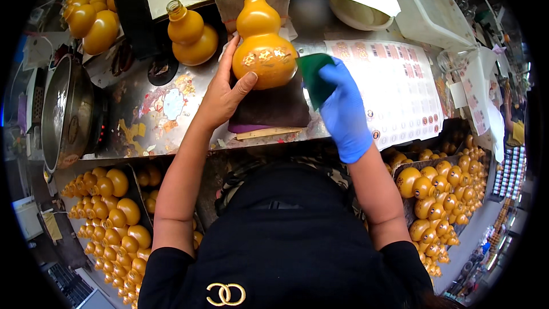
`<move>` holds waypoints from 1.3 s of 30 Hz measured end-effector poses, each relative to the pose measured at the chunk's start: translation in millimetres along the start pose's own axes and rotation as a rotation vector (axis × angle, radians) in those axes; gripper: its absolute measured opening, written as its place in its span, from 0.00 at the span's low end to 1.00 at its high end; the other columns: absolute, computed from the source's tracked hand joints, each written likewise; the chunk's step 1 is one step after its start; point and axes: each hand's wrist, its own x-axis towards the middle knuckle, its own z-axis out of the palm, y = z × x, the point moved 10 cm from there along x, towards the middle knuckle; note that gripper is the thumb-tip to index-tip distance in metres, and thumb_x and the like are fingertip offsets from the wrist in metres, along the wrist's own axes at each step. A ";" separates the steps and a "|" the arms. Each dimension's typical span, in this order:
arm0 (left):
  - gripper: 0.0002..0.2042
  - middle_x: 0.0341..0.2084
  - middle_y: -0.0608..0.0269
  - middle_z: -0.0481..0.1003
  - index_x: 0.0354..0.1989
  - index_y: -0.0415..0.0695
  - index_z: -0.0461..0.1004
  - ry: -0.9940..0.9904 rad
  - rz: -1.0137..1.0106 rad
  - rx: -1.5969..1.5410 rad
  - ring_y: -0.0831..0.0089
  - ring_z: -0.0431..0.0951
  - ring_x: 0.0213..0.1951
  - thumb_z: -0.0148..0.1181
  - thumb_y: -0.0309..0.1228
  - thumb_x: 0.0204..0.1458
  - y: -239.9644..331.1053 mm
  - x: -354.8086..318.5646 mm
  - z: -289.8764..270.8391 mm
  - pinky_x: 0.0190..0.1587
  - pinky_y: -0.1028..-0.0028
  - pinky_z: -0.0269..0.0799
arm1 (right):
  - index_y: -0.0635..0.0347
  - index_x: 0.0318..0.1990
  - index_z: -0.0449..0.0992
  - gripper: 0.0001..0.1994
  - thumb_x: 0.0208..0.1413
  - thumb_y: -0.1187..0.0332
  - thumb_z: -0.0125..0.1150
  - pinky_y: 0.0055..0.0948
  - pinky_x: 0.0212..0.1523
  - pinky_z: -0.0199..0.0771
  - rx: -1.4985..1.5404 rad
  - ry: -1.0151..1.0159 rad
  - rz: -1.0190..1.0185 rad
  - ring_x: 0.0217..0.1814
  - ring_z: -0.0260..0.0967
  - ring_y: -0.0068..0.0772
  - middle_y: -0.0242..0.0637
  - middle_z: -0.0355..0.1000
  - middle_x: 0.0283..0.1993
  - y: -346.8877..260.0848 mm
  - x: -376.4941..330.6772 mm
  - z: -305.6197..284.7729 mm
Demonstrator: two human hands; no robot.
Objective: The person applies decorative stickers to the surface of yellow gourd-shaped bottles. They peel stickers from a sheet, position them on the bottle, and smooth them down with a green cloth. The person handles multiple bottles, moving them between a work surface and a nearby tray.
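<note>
A yellow-orange gourd-shaped bottle (265,63) lies tilted back on a dark pad, its neck pointing away from me. Shiny gold marks show across its lower bulb. My left hand (227,88), bare, grips the left side of that bulb, thumb on the near face and fingers around the far side. On the other side my right hand (345,109), in a blue glove, pinches a thin, flat dark-green piece (314,77), perhaps a scraper. The piece's edge is close to the bulb's right side; whether they touch I cannot tell. The dark pad (270,109) rests on a purple and wooden layer.
Left of the work stand another gourd bottle (191,37), a phone on a stand (136,20) and a large metal pan (60,111). Printed label sheets (394,91) cover the right of the metal table. Crates of gourd bottles (117,217) flank me below.
</note>
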 end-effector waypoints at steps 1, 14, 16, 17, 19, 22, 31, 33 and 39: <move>0.44 0.66 0.51 0.54 0.71 0.39 0.42 0.013 0.004 0.061 0.65 0.54 0.67 0.57 0.53 0.55 -4.0 0.1 -0.8 0.67 0.69 0.48 | 0.60 0.47 0.70 0.13 0.58 0.64 0.60 0.24 0.45 0.74 -0.102 -0.025 -0.080 0.41 0.71 0.23 0.33 0.71 0.39 -3.7 -10.5 13.4; 0.45 0.68 0.49 0.50 0.71 0.40 0.39 -0.016 -0.030 0.145 0.62 0.52 0.68 0.55 0.55 0.56 -3.5 -2.3 1.7 0.68 0.69 0.46 | 0.61 0.47 0.63 0.17 0.57 0.67 0.64 0.17 0.20 0.72 -0.403 0.005 -0.250 0.33 0.71 0.19 0.37 0.71 0.40 7.9 -10.4 2.9; 0.45 0.68 0.50 0.49 0.71 0.40 0.39 -0.025 -0.030 0.140 0.62 0.51 0.69 0.55 0.55 0.56 -4.2 -1.8 2.5 0.68 0.69 0.46 | 0.61 0.47 0.63 0.17 0.57 0.67 0.63 0.18 0.21 0.73 -0.338 0.013 -0.208 0.33 0.71 0.20 0.37 0.70 0.40 15.5 -6.4 -5.8; 0.45 0.68 0.50 0.49 0.71 0.40 0.38 -0.030 -0.025 0.142 0.63 0.50 0.69 0.54 0.55 0.56 -4.4 -1.2 2.2 0.68 0.69 0.45 | 0.62 0.48 0.63 0.18 0.57 0.66 0.63 0.18 0.20 0.73 -0.321 0.013 -0.207 0.32 0.71 0.20 0.37 0.70 0.40 16.7 -4.2 -8.4; 0.44 0.69 0.51 0.48 0.71 0.40 0.38 -0.038 -0.034 0.132 0.63 0.49 0.69 0.53 0.55 0.57 -6.6 -0.6 1.8 0.68 0.69 0.44 | 0.62 0.48 0.63 0.18 0.57 0.65 0.64 0.18 0.19 0.72 -0.286 0.010 -0.204 0.32 0.71 0.20 0.37 0.70 0.40 17.6 -2.2 -12.5; 0.41 0.69 0.52 0.48 0.71 0.40 0.40 -0.039 -0.075 0.087 0.64 0.47 0.70 0.47 0.55 0.60 -10.9 1.7 -1.3 0.69 0.69 0.42 | 0.62 0.49 0.64 0.18 0.57 0.66 0.64 0.20 0.26 0.75 -0.345 0.086 -0.244 0.36 0.71 0.22 0.38 0.70 0.41 11.1 -6.3 -18.7; 0.37 0.68 0.54 0.52 0.71 0.41 0.42 -0.046 -0.155 -0.058 0.67 0.50 0.69 0.42 0.54 0.63 -9.0 -0.7 1.6 0.69 0.71 0.41 | 0.56 0.41 0.81 0.21 0.34 0.83 0.67 0.29 0.35 0.73 -1.236 -0.283 -1.304 0.37 0.73 0.34 0.36 0.75 0.43 -3.9 -80.7 88.7; 0.36 0.67 0.54 0.53 0.71 0.41 0.43 -0.061 -0.189 -0.126 0.67 0.51 0.69 0.42 0.52 0.63 -9.7 -0.9 2.9 0.69 0.72 0.42 | 0.54 0.41 0.81 0.20 0.34 0.79 0.66 0.30 0.30 0.71 -1.354 -0.353 -1.323 0.33 0.72 0.33 0.32 0.74 0.43 12.3 -78.8 98.6; 0.35 0.67 0.54 0.52 0.71 0.40 0.45 -0.012 -0.142 -0.051 0.67 0.50 0.69 0.40 0.52 0.64 -17.6 4.0 -11.3 0.69 0.70 0.40 | 0.59 0.47 0.76 0.17 0.47 0.82 0.60 0.28 0.43 0.73 -1.105 -0.331 -0.942 0.40 0.74 0.33 0.36 0.75 0.45 6.4 -61.3 90.7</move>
